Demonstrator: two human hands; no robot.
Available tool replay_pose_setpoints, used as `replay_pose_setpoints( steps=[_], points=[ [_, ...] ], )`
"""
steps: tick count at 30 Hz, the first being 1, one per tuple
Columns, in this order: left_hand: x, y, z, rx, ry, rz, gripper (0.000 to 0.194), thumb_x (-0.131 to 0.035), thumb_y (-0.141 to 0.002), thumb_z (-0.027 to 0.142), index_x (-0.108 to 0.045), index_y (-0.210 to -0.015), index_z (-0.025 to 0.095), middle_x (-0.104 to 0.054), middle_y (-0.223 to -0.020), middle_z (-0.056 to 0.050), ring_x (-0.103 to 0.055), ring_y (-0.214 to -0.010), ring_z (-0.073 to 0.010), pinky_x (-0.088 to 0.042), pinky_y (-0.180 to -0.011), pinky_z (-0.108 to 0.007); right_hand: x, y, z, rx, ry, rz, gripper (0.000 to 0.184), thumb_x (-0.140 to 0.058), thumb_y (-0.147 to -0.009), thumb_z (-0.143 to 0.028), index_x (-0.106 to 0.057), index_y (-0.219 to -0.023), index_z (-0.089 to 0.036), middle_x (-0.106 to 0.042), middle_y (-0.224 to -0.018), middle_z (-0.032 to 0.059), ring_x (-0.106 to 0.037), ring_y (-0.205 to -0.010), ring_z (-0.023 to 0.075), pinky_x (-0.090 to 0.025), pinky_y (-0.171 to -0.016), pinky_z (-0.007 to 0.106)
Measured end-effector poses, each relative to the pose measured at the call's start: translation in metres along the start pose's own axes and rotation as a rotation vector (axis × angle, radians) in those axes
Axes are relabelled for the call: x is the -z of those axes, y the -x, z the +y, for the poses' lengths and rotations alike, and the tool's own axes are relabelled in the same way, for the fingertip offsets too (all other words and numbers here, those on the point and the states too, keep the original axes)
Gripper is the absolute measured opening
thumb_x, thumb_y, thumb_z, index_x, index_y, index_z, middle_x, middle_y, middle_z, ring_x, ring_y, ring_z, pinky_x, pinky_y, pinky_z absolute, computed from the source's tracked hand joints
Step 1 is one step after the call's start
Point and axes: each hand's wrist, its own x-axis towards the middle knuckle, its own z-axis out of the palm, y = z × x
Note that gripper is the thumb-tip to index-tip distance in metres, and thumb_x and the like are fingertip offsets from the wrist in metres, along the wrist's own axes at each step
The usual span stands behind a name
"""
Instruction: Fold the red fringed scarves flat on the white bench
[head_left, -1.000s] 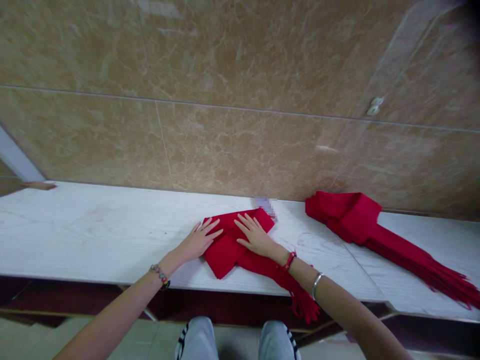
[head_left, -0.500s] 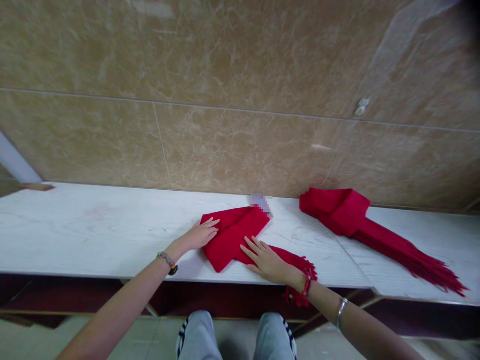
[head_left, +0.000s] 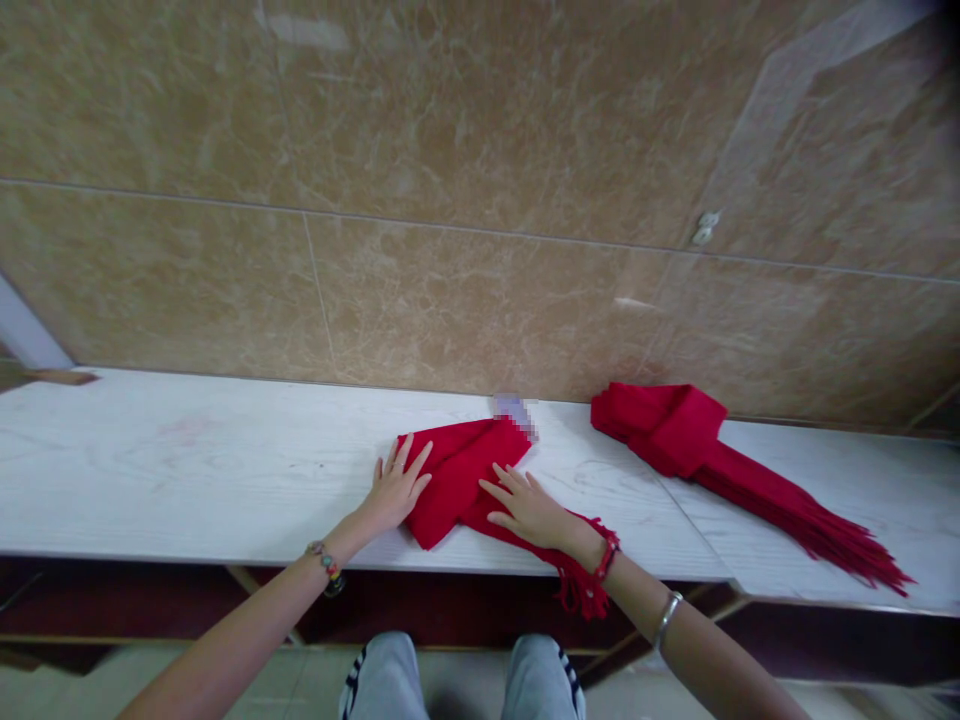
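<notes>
A red fringed scarf (head_left: 457, 487) lies folded across itself on the white wood-grain counter, its fringe hanging over the front edge. My left hand (head_left: 395, 487) rests on the scarf's left side with its fingers spread. On the right part of the fold, near the fringed tail, my right hand (head_left: 529, 508) lies flat, fingers apart. Neither hand grips the cloth. A small pale item (head_left: 513, 408), blurred out, sits at the scarf's far corner by the wall.
To the right, a second red fringed scarf (head_left: 667, 430), or a stack of them, lies folded with its tail toward the front edge. The counter (head_left: 187, 460) meets a brown marble-tiled wall (head_left: 450, 290). Dark open shelves (head_left: 375, 605) run beneath it.
My left hand has turned and its fingers have spread wider, pointing more toward the wall. My right hand stays in nearly the same place on the scarf. The whole view has shifted slightly.
</notes>
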Motion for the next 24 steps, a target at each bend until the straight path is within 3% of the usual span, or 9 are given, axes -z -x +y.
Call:
replay_pose_setpoints(
  steps=[3,6,8,12,15,19,21,24],
  points=[
    [0.002,-0.007,-0.008,0.134,0.081,0.094,0.058,-0.035,-0.088,0.039,-0.018,-0.14,0.018,-0.013,-0.146,-0.019,-0.015,-0.132,-0.0352,-0.028,-0.097,-0.053,0.01,-0.016,0.019,-0.023,-0.036,0.167,0.044,-0.044,-0.087,-0.038,-0.049,-0.125,-0.017,-0.042,-0.134,0.0158,-0.037,-0.123,0.0291,-0.032,-0.099,0.047],
    [0.005,-0.011,-0.019,0.125,0.23,-0.01,0.074,-0.044,-0.084,0.04,-0.005,-0.141,0.012,-0.035,-0.136,-0.022,-0.038,-0.123,-0.028,-0.037,-0.095,-0.043,0.016,-0.03,0.049,-0.143,-0.079,0.301,0.036,-0.043,-0.086,-0.025,-0.054,-0.117,-0.013,-0.056,-0.118,0.016,-0.05,-0.111,0.0255,-0.04,-0.095,0.041],
    [0.009,-0.007,-0.018,0.1,0.219,-0.069,0.08,-0.048,-0.081,0.043,-0.004,-0.14,0.011,-0.037,-0.134,-0.022,-0.04,-0.121,-0.0278,-0.038,-0.094,-0.042,0.013,-0.034,0.065,-0.218,-0.107,0.373,0.034,-0.043,-0.084,-0.019,-0.055,-0.115,-0.014,-0.06,-0.112,0.0143,-0.054,-0.105,0.0241,-0.043,-0.091,0.041],
    [0.018,0.011,0.008,0.071,-0.023,0.003,0.07,-0.053,-0.079,0.042,-0.024,-0.137,0.017,-0.02,-0.143,-0.02,-0.021,-0.13,-0.0356,-0.029,-0.097,-0.051,-0.009,-0.029,0.074,-0.241,-0.123,0.369,0.033,-0.043,-0.079,-0.011,-0.057,-0.109,-0.016,-0.062,-0.105,0.0108,-0.057,-0.099,0.0205,-0.046,-0.086,0.036],
    [0.024,0.02,0.036,-0.147,-0.098,0.007,0.055,-0.054,-0.079,0.039,-0.041,-0.128,0.02,-0.032,-0.136,-0.015,-0.029,-0.126,-0.0315,-0.029,-0.1,-0.045,-0.018,-0.025,0.077,-0.306,-0.073,0.34,0.04,-0.044,-0.076,-0.005,-0.054,-0.113,-0.014,-0.059,-0.108,0.0126,-0.056,-0.099,0.0206,-0.047,-0.083,0.035],
    [0.024,0.019,0.062,-0.246,-0.151,-0.117,0.045,-0.055,-0.078,0.033,-0.05,-0.119,0.017,-0.048,-0.118,-0.013,-0.047,-0.108,-0.0277,-0.042,-0.088,-0.04,-0.013,-0.03,0.093,-0.062,0.19,0.286,0.044,-0.043,-0.078,-0.004,-0.048,-0.12,-0.017,-0.046,-0.126,0.0133,-0.041,-0.116,0.0241,-0.044,-0.086,0.039],
    [0.021,0.017,0.068,-0.253,-0.187,-0.162,0.037,-0.051,-0.079,0.023,-0.051,-0.116,0.018,-0.052,-0.109,-0.011,-0.052,-0.101,-0.0253,-0.046,-0.081,-0.036,-0.01,-0.035,0.102,0.066,0.306,0.233,0.036,-0.039,-0.083,-0.006,-0.05,-0.116,-0.016,-0.051,-0.12,0.013,-0.045,-0.111,0.0224,-0.044,-0.084,0.037],
    [0.015,0.017,0.068,-0.274,-0.209,-0.194,0.033,-0.042,-0.08,0.011,-0.051,-0.111,0.018,-0.055,-0.104,-0.01,-0.055,-0.096,-0.0216,-0.048,-0.076,-0.032,-0.009,-0.042,0.112,0.105,0.369,0.183,0.026,-0.034,-0.087,-0.007,-0.057,-0.098,-0.013,-0.06,-0.097,0.0111,-0.054,-0.093,0.0189,-0.045,-0.079,0.032]
  ],
)
